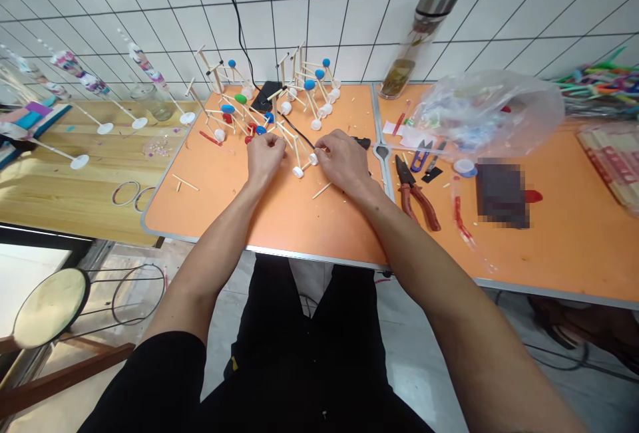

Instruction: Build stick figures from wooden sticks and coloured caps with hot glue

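Between my hands stands a small wooden-stick model (294, 137) with white wheels at its near end. My left hand (266, 159) is closed at its left side, thumb and fingers pinched together; what lies between them is hidden. My right hand (343, 159) is closed at the right side, its fingertips on a white wheel (313, 159). The other near wheel (298, 171) shows untouched. Just behind my left hand are a blue bead-like piece (260, 130) and red pieces. A loose stick (322, 190) lies below my right hand.
Several similar stick models (309, 85) stand behind on the orange table (210, 213). To the right lie red-handled pliers (417, 193), blue snips (422, 155) and a plastic bag (489, 114). A tall glass bottle (412, 47) stands by the tiled wall. Decorated sticks on white bases (138, 123) stand left.
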Demonstrator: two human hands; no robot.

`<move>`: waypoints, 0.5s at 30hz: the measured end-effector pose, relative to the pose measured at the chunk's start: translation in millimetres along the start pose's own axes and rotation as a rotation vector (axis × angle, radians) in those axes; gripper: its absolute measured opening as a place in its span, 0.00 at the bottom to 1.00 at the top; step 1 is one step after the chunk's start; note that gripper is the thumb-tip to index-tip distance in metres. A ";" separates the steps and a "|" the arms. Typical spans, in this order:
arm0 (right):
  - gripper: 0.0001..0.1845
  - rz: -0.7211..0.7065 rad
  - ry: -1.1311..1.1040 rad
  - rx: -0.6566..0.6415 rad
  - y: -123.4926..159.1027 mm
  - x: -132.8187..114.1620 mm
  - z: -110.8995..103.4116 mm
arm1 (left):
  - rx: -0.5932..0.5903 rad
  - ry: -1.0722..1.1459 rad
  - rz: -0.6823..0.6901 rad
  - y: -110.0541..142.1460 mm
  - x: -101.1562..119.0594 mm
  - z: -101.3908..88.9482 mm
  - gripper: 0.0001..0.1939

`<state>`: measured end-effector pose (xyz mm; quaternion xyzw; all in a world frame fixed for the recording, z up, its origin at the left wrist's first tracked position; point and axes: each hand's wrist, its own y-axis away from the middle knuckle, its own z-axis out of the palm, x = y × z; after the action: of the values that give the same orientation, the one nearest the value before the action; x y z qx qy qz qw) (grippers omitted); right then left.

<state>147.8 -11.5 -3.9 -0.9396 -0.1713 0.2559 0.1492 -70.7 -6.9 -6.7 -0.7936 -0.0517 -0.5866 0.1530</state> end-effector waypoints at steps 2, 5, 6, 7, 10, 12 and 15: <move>0.14 -0.005 -0.004 0.006 -0.2 0.6 0.2 | 0.021 -0.046 -0.051 2.3 4.1 2.3 0.16; 0.14 -0.012 -0.012 0.018 -0.8 2.4 1.1 | -0.016 -0.019 -0.114 3.6 8.3 4.8 0.13; 0.14 -0.014 -0.016 0.020 -1.0 3.0 1.3 | -0.031 0.003 -0.131 3.4 9.3 5.3 0.12; 0.14 -0.018 -0.019 0.021 -1.1 3.5 1.3 | -0.047 0.026 -0.147 3.2 10.1 5.5 0.12; 0.13 -0.020 -0.023 0.019 -0.8 3.8 0.8 | -0.103 0.087 -0.175 2.8 12.6 4.8 0.12; 0.13 -0.018 -0.021 0.019 -0.5 3.5 0.4 | -0.137 0.117 -0.198 3.1 14.5 3.6 0.13; 0.13 -0.015 -0.017 0.019 -0.2 2.8 0.4 | -0.169 0.158 -0.241 3.8 16.2 2.3 0.12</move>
<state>149.8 -10.1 -5.4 -0.9346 -0.1773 0.2645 0.1589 -62.6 -11.5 7.3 -0.7432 -0.0850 -0.6634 0.0178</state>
